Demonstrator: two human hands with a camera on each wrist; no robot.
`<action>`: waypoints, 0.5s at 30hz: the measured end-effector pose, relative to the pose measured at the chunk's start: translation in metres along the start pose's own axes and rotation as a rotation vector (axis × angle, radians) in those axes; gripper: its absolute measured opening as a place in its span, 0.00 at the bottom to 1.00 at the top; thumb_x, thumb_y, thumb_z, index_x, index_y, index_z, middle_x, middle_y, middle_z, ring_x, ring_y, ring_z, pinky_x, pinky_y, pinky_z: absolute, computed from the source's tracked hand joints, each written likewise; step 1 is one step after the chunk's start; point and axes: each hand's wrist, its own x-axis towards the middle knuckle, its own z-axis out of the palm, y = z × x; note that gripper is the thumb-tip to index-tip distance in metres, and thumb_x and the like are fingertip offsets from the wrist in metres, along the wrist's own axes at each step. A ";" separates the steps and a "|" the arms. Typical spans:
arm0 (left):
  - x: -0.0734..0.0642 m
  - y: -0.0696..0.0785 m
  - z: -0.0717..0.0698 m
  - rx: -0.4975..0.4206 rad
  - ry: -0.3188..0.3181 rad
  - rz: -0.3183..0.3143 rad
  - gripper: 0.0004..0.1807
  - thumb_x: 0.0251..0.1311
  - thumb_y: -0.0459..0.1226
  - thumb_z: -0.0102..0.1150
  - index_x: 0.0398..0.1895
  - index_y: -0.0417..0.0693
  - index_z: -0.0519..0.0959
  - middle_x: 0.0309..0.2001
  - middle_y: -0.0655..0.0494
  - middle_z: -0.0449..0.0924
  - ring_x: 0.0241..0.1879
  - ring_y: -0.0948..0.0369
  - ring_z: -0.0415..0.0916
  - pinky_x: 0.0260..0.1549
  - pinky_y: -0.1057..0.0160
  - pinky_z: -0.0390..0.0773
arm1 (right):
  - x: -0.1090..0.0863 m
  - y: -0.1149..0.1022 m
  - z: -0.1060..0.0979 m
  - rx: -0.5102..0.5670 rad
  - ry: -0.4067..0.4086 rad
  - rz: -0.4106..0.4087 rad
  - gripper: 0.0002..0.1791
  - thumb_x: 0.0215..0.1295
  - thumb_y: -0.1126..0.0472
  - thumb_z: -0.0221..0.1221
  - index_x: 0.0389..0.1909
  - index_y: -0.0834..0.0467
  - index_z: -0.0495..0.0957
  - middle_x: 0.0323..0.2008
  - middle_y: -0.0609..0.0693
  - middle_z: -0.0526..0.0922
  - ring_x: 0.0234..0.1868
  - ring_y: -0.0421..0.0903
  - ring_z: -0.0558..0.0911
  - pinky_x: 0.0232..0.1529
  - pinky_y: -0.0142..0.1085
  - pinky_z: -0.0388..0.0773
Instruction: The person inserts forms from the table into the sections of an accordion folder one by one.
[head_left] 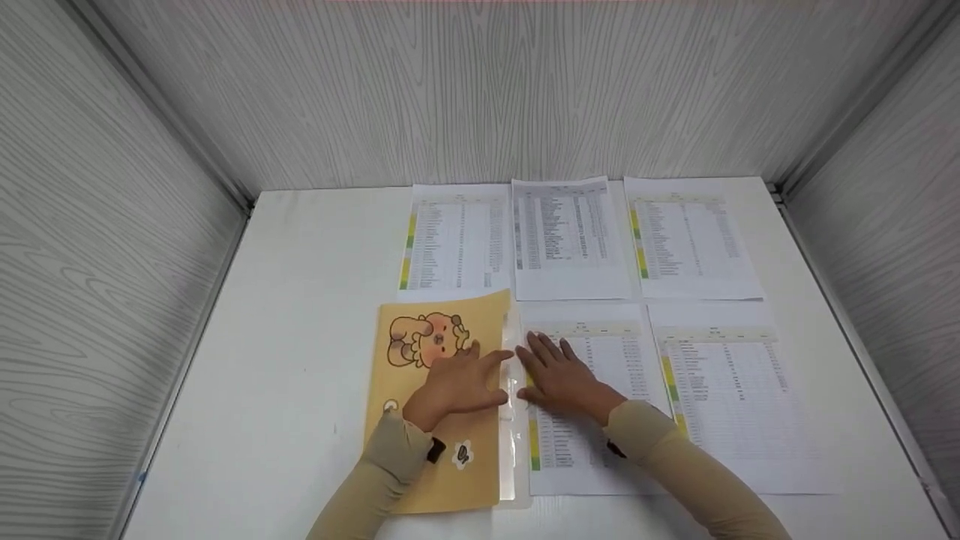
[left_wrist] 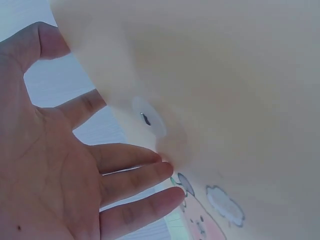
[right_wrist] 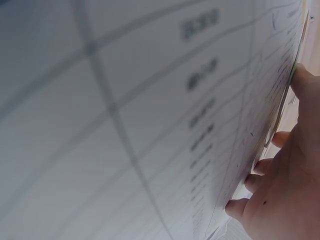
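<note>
A tan folder (head_left: 435, 480) with cartoon animal drawings lies before me, left of the printed sheets. A clear plastic strip (head_left: 513, 457) shows along its right side. My left hand (head_left: 459, 381) is over the cover with fingers spread; in the left wrist view its fingertips meet the cover (left_wrist: 240, 100) near its edge. My right hand (head_left: 562, 379) rests with extended fingers on a printed table sheet (head_left: 615, 450) just right of the strip. The right wrist view shows that hand (right_wrist: 280, 190) along the edge of the sheet (right_wrist: 150, 130). Neither hand grips anything.
Along the back lie a left printed sheet (head_left: 457, 240), a greyer middle sheet (head_left: 566, 232) and a right sheet (head_left: 686, 240). Another printed sheet (head_left: 735, 420) lies at the front right. Light wood-grain panels (head_left: 480, 90) enclose the white table (head_left: 285, 360).
</note>
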 end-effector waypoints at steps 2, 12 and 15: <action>-0.001 0.001 -0.002 0.002 0.012 -0.002 0.38 0.48 0.57 0.53 0.68 0.66 0.65 0.68 0.37 0.66 0.62 0.42 0.71 0.47 0.42 0.74 | -0.001 0.000 0.000 0.013 -0.004 0.003 0.44 0.68 0.32 0.41 0.77 0.50 0.44 0.78 0.52 0.38 0.78 0.52 0.39 0.75 0.53 0.39; -0.011 0.005 -0.007 0.007 0.116 -0.014 0.33 0.47 0.57 0.58 0.57 0.55 0.67 0.59 0.44 0.75 0.36 0.57 0.74 0.26 0.58 0.72 | -0.002 0.002 0.000 0.013 0.006 -0.012 0.45 0.68 0.33 0.42 0.77 0.52 0.44 0.78 0.54 0.39 0.78 0.54 0.41 0.75 0.54 0.41; -0.014 0.003 -0.010 -0.015 0.121 -0.014 0.34 0.46 0.56 0.60 0.57 0.54 0.67 0.55 0.47 0.77 0.34 0.59 0.73 0.25 0.61 0.70 | -0.001 0.001 -0.001 0.020 0.007 -0.010 0.45 0.67 0.32 0.42 0.77 0.52 0.44 0.78 0.54 0.39 0.78 0.53 0.40 0.75 0.54 0.41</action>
